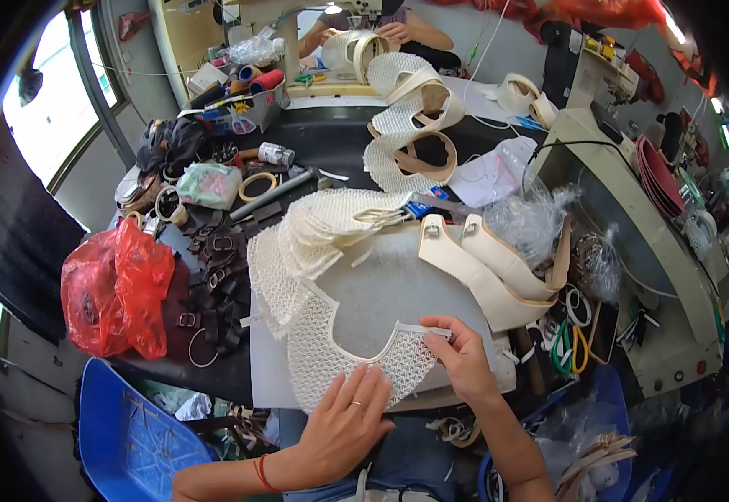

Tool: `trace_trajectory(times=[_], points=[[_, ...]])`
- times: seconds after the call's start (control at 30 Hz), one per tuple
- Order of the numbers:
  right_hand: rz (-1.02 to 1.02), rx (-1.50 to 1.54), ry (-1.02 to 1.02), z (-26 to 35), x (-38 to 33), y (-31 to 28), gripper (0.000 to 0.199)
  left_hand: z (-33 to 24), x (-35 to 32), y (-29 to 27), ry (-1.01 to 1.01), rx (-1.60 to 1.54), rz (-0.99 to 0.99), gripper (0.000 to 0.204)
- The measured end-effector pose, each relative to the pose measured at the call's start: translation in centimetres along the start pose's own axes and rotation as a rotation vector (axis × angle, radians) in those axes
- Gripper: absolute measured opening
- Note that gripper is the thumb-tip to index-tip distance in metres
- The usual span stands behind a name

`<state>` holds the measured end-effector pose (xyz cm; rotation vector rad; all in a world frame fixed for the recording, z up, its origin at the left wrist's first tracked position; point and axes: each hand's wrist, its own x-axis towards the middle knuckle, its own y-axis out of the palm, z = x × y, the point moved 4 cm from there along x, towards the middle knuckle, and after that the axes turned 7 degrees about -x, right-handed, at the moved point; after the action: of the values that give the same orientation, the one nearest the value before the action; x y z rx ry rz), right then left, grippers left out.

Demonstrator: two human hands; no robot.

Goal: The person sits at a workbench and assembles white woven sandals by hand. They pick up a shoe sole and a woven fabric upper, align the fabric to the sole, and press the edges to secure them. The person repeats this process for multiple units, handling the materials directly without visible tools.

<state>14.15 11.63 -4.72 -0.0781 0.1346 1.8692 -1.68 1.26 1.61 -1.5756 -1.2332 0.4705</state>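
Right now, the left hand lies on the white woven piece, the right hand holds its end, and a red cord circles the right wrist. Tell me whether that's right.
Wrong wrist: the red cord circles the left wrist, not the right; the head view shows it. The rest stands: the left hand lies on the white woven piece and the right hand holds its end.

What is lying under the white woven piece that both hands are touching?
Within the curved cut-out of the white woven piece, a grey board shows. The rest beneath is hidden by the piece itself and the left hand.
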Motion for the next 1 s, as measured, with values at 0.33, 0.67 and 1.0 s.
trace_trajectory(times=[0.33,0.67,1.0], points=[[-0.113,-0.409,-0.339,4.1,-8.2,1.0,0.019,0.9,1.9,2.4,-0.410,-0.964,-0.215,0.022],[-0.285,-0.621,-0.475,4.9,-9.6,0.9,0.018,-0.2,1.3,2.5,-0.430,-0.996,-0.194,0.011],[-0.229,-1.272,-0.997,7.6,-9.2,3.4,0.016,-0.8,0.9,1.6,-0.300,-0.876,-0.335,0.006]])
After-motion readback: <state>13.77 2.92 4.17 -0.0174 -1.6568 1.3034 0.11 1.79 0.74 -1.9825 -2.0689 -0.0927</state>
